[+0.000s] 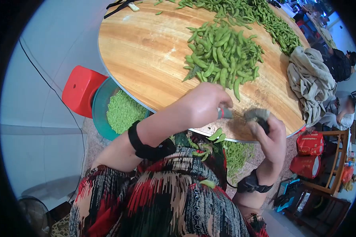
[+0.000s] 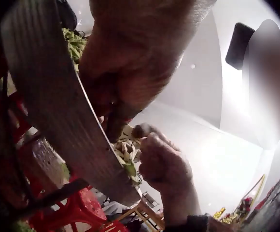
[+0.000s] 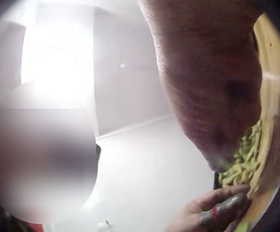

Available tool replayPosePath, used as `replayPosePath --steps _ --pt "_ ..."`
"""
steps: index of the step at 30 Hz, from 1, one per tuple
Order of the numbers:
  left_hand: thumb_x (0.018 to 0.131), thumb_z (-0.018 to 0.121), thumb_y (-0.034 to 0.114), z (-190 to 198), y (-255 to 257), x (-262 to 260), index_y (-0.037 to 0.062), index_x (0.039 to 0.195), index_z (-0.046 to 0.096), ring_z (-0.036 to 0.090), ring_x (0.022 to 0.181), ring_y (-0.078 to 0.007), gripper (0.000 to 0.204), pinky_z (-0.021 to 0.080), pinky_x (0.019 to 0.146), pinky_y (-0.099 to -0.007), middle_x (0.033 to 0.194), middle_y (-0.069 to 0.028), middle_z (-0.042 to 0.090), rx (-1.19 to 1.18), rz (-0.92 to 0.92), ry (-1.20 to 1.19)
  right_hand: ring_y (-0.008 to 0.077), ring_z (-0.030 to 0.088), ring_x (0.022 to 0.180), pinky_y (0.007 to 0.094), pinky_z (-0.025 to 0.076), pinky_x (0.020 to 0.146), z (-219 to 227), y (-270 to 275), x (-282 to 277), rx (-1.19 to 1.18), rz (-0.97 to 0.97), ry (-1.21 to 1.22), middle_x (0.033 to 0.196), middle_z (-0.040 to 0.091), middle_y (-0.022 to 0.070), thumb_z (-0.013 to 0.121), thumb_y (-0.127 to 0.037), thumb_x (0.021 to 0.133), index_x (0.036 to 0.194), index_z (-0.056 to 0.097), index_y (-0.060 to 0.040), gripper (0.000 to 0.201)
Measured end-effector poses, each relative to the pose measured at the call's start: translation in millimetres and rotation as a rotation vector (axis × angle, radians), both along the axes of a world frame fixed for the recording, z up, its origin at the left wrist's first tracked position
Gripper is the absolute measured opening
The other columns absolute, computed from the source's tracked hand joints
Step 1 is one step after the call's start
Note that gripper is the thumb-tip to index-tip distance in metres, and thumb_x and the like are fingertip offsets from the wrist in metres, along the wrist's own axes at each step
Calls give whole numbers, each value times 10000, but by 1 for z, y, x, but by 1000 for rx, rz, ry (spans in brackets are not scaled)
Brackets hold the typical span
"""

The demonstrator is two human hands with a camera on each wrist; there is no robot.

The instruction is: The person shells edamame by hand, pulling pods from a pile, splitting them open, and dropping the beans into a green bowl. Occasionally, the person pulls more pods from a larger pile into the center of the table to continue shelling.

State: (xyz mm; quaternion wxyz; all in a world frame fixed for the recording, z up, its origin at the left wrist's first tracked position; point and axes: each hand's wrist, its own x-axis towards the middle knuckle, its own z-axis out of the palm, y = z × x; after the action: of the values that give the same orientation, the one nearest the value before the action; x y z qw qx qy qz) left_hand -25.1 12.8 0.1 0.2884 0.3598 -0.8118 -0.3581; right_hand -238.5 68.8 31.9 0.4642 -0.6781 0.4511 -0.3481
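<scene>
At the near edge of the round wooden table (image 1: pixel 146 59), the left hand (image 1: pixel 207 104) points its fingers toward the right hand (image 1: pixel 272 136). Grey wrapping with a red band covers one left finger; no pod shows in that hand. The right hand's fingers bend inward, with grey and dark material around their tips; whether they pinch anything is unclear. A small gap separates the hands. Just beyond them lies a heap of green pods (image 1: pixel 221 51). The right wrist view shows the left hand (image 3: pixel 205 212) with fingers fairly straight; the left wrist view shows the right hand (image 2: pixel 164 162) bent.
A teal basin (image 1: pixel 101 108) of shelled green beans (image 1: pixel 124 112) stands below the table's left edge, beside a red stool (image 1: pixel 81 91). More pods (image 1: pixel 277 27) lie farther back. A crumpled cloth (image 1: pixel 310 81) drapes the right edge. Loose pods (image 1: pixel 217 135) lie near the lap.
</scene>
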Motion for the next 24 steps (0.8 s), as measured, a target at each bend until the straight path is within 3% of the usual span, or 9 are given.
replayPosePath --steps 1,5,7,14,17,18,20,22,24 --pt "733 671 144 1 0 -2 10 794 622 582 696 -287 155 462 646 -376 722 -149 574 -94 -52 -126 125 588 719 262 463 659 -8 -2 3 -67 -185 133 776 630 94 562 -53 793 947 612 24 180" --pt "716 659 122 1 0 -4 12 800 608 568 738 -339 147 458 677 -399 741 -169 568 -100 -63 -215 204 617 678 314 473 637 -16 -4 11 -108 -279 266 745 624 140 562 -46 798 941 603 10 159" --pt "724 640 99 0 -1 -5 4 800 585 564 744 -354 134 454 687 -411 751 -172 567 -104 -52 -233 321 610 681 364 466 613 -17 -7 15 -300 -383 655 749 605 194 576 -54 794 900 589 3 122" --pt "717 639 102 5 -6 1 6 806 577 554 736 -377 144 452 685 -405 735 -191 572 -79 3 -298 372 580 704 400 455 597 -13 -7 38 -255 -364 633 732 583 207 582 -76 792 855 566 -13 90" --pt "736 641 122 13 -11 14 15 818 586 576 675 -309 146 452 644 -375 669 -132 576 37 22 -208 362 584 685 405 459 588 -18 -5 47 -380 -318 614 718 579 199 571 -76 798 852 564 -22 77" --pt "751 633 109 10 -12 18 22 823 588 567 632 -231 122 441 587 -327 643 -85 565 152 30 -15 362 584 685 405 459 588 -17 -2 51 -380 -319 616 718 579 199 571 -76 798 852 564 -22 77" --pt "766 624 95 7 -14 31 28 828 589 558 588 -154 98 430 531 -278 616 -38 554 267 38 179 357 580 657 409 459 573 -14 7 60 -360 -140 616 702 572 191 571 -84 797 845 561 -29 74" --pt "781 612 56 9 -14 47 45 842 582 496 570 -32 69 360 451 -175 647 13 537 801 8 553 360 566 633 402 453 554 -9 11 56 -240 156 501 682 562 183 610 -122 774 810 554 -33 111" --pt "781 590 3 10 -10 58 46 861 573 470 544 -8 92 305 429 -119 700 -12 549 813 41 604 343 571 607 383 451 550 -9 10 49 -142 220 480 680 565 178 612 -119 782 836 576 -31 109"
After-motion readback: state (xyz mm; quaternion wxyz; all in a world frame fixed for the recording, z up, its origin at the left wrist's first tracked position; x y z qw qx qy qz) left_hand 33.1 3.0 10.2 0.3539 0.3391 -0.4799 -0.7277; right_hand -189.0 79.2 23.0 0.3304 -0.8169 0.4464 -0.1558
